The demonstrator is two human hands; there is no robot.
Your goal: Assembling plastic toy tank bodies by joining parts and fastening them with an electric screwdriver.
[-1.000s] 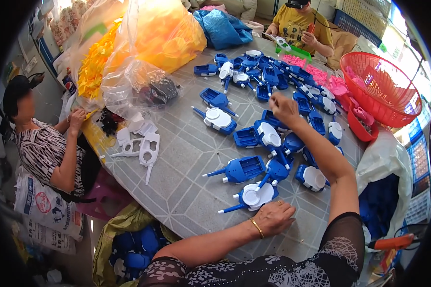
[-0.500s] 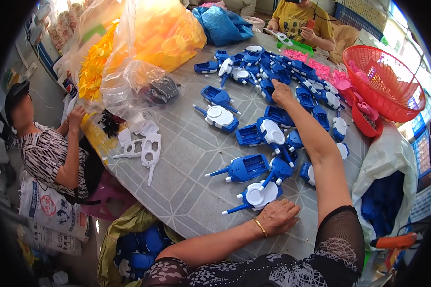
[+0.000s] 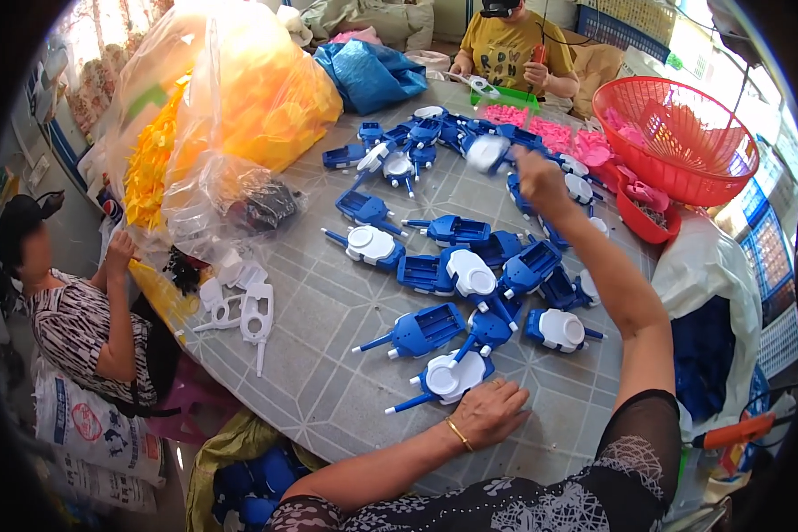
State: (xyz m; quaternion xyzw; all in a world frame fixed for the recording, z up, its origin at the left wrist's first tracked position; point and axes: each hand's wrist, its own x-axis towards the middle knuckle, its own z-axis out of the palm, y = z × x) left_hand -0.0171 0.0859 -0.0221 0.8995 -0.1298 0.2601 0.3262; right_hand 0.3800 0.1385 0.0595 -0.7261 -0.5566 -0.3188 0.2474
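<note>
At the far part of the table my right hand (image 3: pixel 543 182) is closed on one end of a blue-and-white plastic toy casing (image 3: pixel 489 154), which is smeared by motion. My left hand (image 3: pixel 491 414) lies on the tabletop near me, fingers loosely stretched out, with nothing in it. Just beyond its fingers rests another blue-and-white casing (image 3: pixel 453 376) with a blue antenna-like rod. Several similar casings lie around the middle, some showing a hollow blue side (image 3: pixel 427 329), others a white round disc (image 3: pixel 474 273). A heap of them (image 3: pixel 399 165) spreads along the far side.
White plastic frames (image 3: pixel 256 312) lie at the table's left. Behind them stand clear bags of yellow parts (image 3: pixel 279 106). A red basket (image 3: pixel 674 142) and pink pieces (image 3: pixel 554 136) are at the far right. One person (image 3: pixel 93 328) sits left, another (image 3: pixel 514 53) across, holding a tool.
My right hand has come away from the heap with a casing. The whole view has shifted, and a casing by my right forearm is now uncovered. My left hand stays on the table.
</note>
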